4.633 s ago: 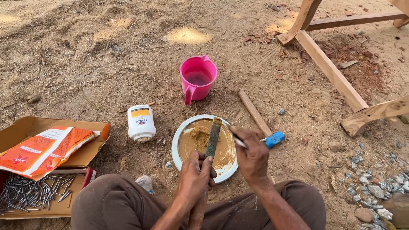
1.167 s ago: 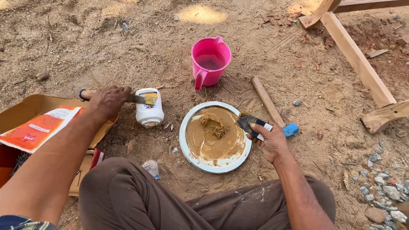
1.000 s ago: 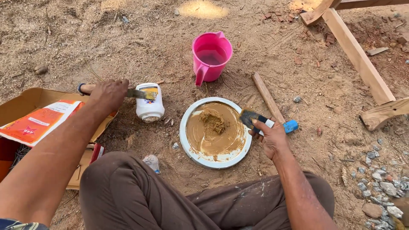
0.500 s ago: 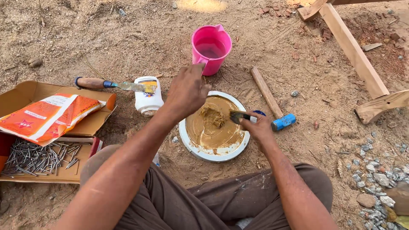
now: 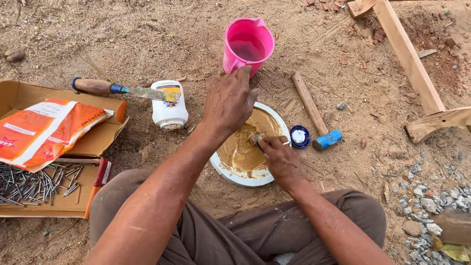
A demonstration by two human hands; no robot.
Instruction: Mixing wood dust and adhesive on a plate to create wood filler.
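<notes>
On the sandy ground before our knees sits a white plate [image 5: 230, 172] of tan paste; our right hand [image 5: 278, 158] is clenched around a small scraper [image 5: 257, 139], working the paste. Our left hand [image 5: 229, 100] reaches over the plate, fingers touching a pink jug [image 5: 248, 44]; whether they grip it, we cannot tell. Left stands a white bottle with yellow-blue label [image 5: 169, 104], a chisel [image 5: 122, 90] across it. Beyond, an orange-white packet [image 5: 44, 130] lies on a cardboard box [image 5: 19, 93].

Bright, even daylight — shadows are soft and short, pooling just under the left hand [image 5: 229, 100] and forearm. No glare. Focus is sharp around both hands; slight wide-angle stretch at the edges.
</notes>
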